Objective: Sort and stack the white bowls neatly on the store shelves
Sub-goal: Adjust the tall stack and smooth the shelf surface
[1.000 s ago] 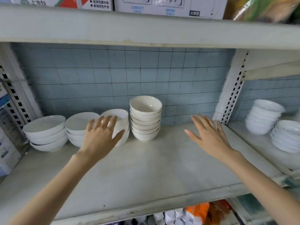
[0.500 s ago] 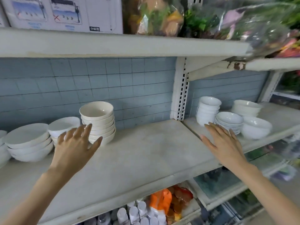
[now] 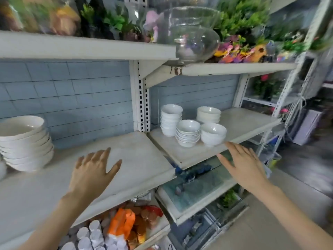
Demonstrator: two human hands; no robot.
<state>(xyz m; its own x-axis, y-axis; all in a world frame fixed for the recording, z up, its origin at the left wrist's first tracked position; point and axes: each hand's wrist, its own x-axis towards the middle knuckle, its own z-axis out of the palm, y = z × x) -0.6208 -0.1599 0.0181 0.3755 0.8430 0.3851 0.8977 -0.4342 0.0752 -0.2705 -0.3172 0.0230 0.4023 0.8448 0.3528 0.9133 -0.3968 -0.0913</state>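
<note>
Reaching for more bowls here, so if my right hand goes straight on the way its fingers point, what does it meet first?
Probably the short front stack of white bowls on the right shelf; the open right hand points at it from the shelf's front edge, though depth is unclear.

left shelf (image 3: 140, 150): bowl stack (image 3: 25, 143) (far left) | right shelf (image 3: 243, 123): four bowl stacks (image 3: 188, 133)
</note>
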